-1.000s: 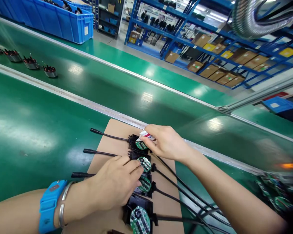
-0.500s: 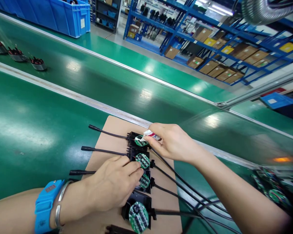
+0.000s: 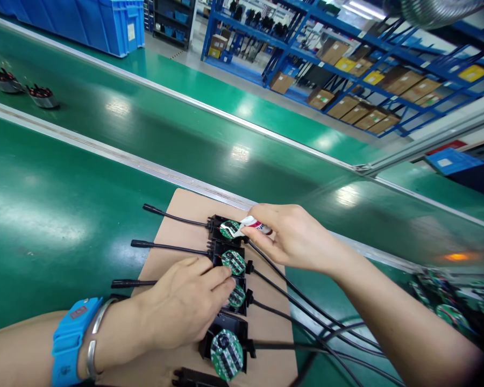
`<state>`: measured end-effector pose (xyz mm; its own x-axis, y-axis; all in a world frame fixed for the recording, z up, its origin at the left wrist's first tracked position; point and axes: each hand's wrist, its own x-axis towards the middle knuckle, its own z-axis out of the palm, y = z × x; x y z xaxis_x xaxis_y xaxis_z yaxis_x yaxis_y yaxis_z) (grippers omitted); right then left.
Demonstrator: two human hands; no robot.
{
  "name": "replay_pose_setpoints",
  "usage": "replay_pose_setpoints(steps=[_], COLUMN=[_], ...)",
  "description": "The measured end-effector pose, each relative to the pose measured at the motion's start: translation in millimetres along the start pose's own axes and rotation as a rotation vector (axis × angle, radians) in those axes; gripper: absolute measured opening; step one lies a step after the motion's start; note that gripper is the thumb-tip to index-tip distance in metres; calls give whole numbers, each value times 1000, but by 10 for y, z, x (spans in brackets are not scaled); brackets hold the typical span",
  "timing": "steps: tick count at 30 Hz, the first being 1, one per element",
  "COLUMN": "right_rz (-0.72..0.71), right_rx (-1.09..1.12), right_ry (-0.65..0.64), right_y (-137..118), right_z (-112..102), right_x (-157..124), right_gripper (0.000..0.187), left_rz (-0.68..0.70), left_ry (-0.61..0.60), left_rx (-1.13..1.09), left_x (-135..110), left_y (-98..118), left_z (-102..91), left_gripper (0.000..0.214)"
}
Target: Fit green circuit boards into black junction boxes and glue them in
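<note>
On a brown cardboard sheet (image 3: 173, 247) lie several black housings with cables, each carrying a round green circuit board. My right hand (image 3: 292, 236) is closed on a small white tube (image 3: 250, 226) with a red label, its tip touching the farthest green board (image 3: 227, 229). My left hand (image 3: 185, 306) rests palm down with curled fingers pressing on the middle housings, fingertips beside the second green board (image 3: 234, 262) and partly covering the third board (image 3: 237, 296). The nearest board (image 3: 226, 355) lies uncovered. A blue wrist strap (image 3: 66, 341) and a metal bangle sit on my left wrist.
The green conveyor belt (image 3: 185, 145) runs beyond a metal rail (image 3: 105, 156), carrying metal motor parts (image 3: 42, 97) at far left. Blue bins (image 3: 97, 21) and blue shelving with cardboard boxes (image 3: 347, 80) stand behind. More green boards (image 3: 447, 312) lie blurred at right. Black cables (image 3: 306, 317) trail rightwards.
The motor parts on the belt have drifted left. My right hand has shifted slightly right, keeping the tube's tip on the farthest board. My left hand stays put.
</note>
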<state>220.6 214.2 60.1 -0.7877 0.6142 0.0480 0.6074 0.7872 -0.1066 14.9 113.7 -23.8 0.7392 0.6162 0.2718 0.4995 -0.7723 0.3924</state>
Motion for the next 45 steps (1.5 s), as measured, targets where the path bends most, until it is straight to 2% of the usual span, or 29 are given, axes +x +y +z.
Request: replay_pose_setpoints(steps=[9,20,24,29,32,38,45], right_rz=[35,29,56,91,35,-4,-3], right_rx=[-59,-42,-39,106,219,200,169], right_ry=[-20,-4,-1,53,2,-99,-145], right_y=[79,167,212,70,-100,-238,-214], right_z=[-74,69,37,-99,-42,186,86], right_x=[3,123,89,-97,-170,-129,-196], right_gripper=[25,25,25,25,21,22,20], left_rz=[38,35,47,79,83,81,88], left_ry=[25,-1,29,22,0,8,-13], left_rx=[40,58,100,184,212,208,196], left_x=[8,-20,-44,-61,-65,-75,-69], left_y=[-6,-6,10,47,58,59,38], left_z=[14,19,24,10,12,28,32], left_gripper=[38,38,37,37,37,36,37])
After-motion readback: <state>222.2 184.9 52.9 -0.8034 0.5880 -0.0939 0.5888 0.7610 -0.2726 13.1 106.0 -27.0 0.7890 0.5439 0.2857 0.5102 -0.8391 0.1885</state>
